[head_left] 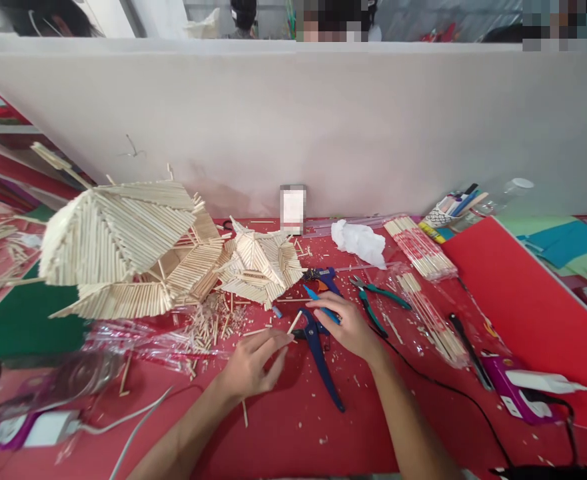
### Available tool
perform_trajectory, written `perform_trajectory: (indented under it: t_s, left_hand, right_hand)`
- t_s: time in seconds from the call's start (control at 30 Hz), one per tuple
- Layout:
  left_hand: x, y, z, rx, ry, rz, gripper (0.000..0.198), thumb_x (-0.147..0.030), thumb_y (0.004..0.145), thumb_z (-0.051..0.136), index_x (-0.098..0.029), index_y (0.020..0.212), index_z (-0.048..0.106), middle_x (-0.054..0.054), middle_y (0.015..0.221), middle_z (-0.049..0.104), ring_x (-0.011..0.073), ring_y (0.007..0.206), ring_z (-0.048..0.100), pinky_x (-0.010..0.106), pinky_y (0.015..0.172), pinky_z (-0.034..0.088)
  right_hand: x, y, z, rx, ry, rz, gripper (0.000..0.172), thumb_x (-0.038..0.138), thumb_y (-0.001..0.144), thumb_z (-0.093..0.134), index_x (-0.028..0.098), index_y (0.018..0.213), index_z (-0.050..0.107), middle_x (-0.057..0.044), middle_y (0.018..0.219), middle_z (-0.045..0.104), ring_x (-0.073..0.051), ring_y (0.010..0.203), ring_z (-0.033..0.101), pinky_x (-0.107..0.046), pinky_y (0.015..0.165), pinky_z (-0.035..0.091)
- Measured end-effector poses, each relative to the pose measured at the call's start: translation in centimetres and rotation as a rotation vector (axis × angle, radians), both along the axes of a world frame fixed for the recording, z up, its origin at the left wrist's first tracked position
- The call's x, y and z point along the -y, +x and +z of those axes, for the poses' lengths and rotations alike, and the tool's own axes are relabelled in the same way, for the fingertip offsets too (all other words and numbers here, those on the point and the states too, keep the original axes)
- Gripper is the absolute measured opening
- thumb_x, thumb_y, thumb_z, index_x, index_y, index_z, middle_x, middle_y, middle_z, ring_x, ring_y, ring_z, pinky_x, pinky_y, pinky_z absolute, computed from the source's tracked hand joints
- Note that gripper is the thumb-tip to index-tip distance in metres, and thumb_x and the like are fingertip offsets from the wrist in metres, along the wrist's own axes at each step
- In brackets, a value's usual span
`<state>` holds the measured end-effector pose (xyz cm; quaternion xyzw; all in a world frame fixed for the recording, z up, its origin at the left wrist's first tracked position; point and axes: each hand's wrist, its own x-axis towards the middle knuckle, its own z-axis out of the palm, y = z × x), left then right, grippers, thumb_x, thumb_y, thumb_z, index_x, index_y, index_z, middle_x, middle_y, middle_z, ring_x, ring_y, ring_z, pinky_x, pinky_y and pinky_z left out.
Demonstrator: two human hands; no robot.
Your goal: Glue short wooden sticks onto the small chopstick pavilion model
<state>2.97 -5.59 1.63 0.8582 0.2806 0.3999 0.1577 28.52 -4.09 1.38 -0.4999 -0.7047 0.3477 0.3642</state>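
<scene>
My left hand (259,360) pinches a thin wooden stick (295,323) that points up and to the right from its fingertips. Between the fingers of my right hand (350,327) is a blue pen (322,304), its tip towards the upper left. Blue-handled cutters (323,370) lie on the table between and below both hands. Just beyond sits a small star-shaped stick roof (260,260). A larger model with a stick roof (118,230) stands to the left. A dark blue glue gun (323,275) rests behind my right hand.
Green-handled pliers (380,303), packs of sticks (420,247), a crumpled tissue (358,243) and a red board (538,313) are to the right. Stick offcuts (213,333) and plastic wrap (123,343) lie left. Cables cross both sides; a white partition (323,120) stands behind.
</scene>
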Motion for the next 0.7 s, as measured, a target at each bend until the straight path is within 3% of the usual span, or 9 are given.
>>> perform_trajectory:
  t_s: [0.1,0.23,0.4,0.53,0.7]
  left_hand:
    - [0.0,0.0,-0.1,0.058,-0.049,0.012,0.031,-0.004,0.089,0.050,-0.020,0.112,0.063,0.005,0.095,0.077,0.0140,0.087,0.076,0.022,0.076,0.063]
    - [0.2,-0.2,-0.2,0.119,-0.067,0.009,0.030,-0.001,0.087,0.048,-0.021,0.103,0.063,0.004,0.094,0.077,0.0139,0.085,0.076,0.023,0.074,0.061]
    - [0.6,-0.4,-0.4,0.077,0.003,-0.024,0.035,-0.004,0.089,0.048,-0.021,0.116,0.061,0.002,0.083,0.072,0.0129,0.069,0.067,0.023,0.064,0.054]
    - [0.8,-0.3,-0.8,0.019,0.135,-0.127,0.043,-0.002,0.087,0.040,-0.019,0.123,0.057,0.004,0.083,0.069,0.0155,0.068,0.061,0.026,0.063,0.050]
    - [0.6,-0.2,-1.4,0.024,0.182,-0.177,0.029,-0.006,0.088,0.038,-0.021,0.108,0.052,0.003,0.079,0.064,0.0170,0.063,0.058,0.029,0.061,0.047]
  right_hand:
    - [0.2,-1.7,-0.9,0.177,0.071,-0.062,0.023,0.029,0.104,0.053,0.021,0.107,0.075,-0.008,0.103,0.066,-0.022,0.097,0.065,-0.034,0.089,0.052]
    - [0.5,-3.8,-2.0,0.473,0.229,-0.016,0.018,0.021,0.101,0.059,0.021,0.106,0.076,-0.009,0.106,0.066,-0.025,0.100,0.062,-0.037,0.091,0.049]
    - [-0.2,-6.1,-2.1,0.723,0.244,-0.045,0.018,0.033,0.101,0.066,0.022,0.105,0.079,-0.010,0.109,0.067,-0.026,0.100,0.059,-0.038,0.091,0.045]
    - [-0.6,-7.6,-2.0,0.822,0.209,-0.108,0.026,0.042,0.101,0.064,0.021,0.102,0.080,-0.011,0.108,0.068,-0.027,0.102,0.057,-0.039,0.091,0.041]
    - [0.0,-7.6,-2.2,0.845,0.266,-0.115,0.022,0.035,0.102,0.062,0.021,0.098,0.079,-0.010,0.107,0.067,-0.026,0.099,0.056,-0.038,0.088,0.038]
